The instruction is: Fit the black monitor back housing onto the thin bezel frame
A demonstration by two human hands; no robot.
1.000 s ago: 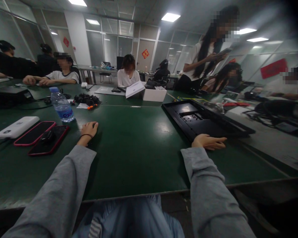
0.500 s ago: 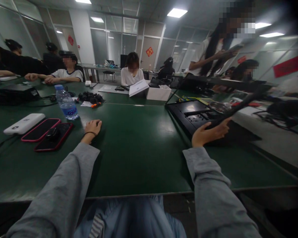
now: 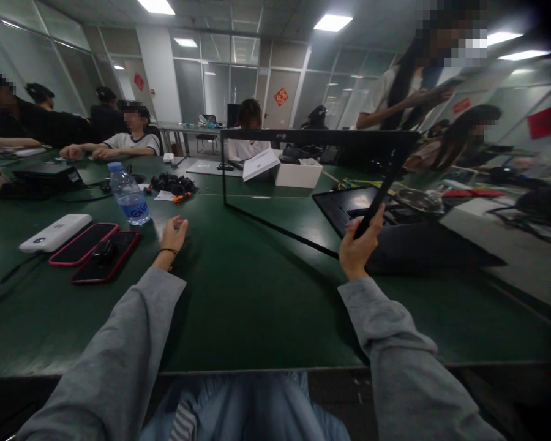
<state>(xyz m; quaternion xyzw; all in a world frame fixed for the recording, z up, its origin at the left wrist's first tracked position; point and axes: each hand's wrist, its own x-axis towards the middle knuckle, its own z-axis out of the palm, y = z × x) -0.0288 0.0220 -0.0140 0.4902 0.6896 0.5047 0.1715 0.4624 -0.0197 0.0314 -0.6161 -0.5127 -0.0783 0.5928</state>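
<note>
At the near edge of the desk [image 3: 257, 324], two gray sleeves [image 3: 112, 337] are extended from the lower corners of the frame. At center right, a thin black rectangular frame [image 3: 321, 138] is gripped by the right hand [image 3: 360, 245], the fingers being clamped on its right-hand bar; the part is held raised and tilted, with the desk seen through its opening. At center left, the left hand [image 3: 172, 237] is placed near the bottle [image 3: 132, 202]; its fingers are loosely bent, slightly apart, with nothing held. At left, two red-rimmed phones [image 3: 83, 244] are laid side by side, a small black object [image 3: 104, 251] being set on the nearer one. A white device [image 3: 56, 233] is placed beside them. At right, beyond the right hand, a black panel [image 3: 434, 251] is laid flat. Farther back, black cables [image 3: 172, 185] and an open white box [image 3: 298, 175] are positioned.
</note>
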